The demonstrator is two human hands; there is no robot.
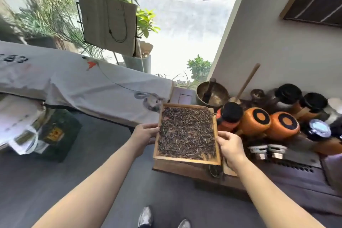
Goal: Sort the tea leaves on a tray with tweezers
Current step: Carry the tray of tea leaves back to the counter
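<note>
A shallow square wooden tray (187,160) is held out in front of me, above the near left corner of a dark wooden table. Dark, thin, dry tea leaves (187,131) cover its floor in a loose layer. My left hand (143,135) grips the tray's left rim, fingers curled over the edge. My right hand (230,147) grips the right rim near the front corner. No tweezers are visible.
Orange round jars with black lids (254,121) crowd the table right of the tray. A metal bowl with a pestle (211,94) stands behind it. A white cloth-covered bench (74,83) runs on the left, with boxes and bags (53,135) beneath. My shoes (146,216) stand on grey floor.
</note>
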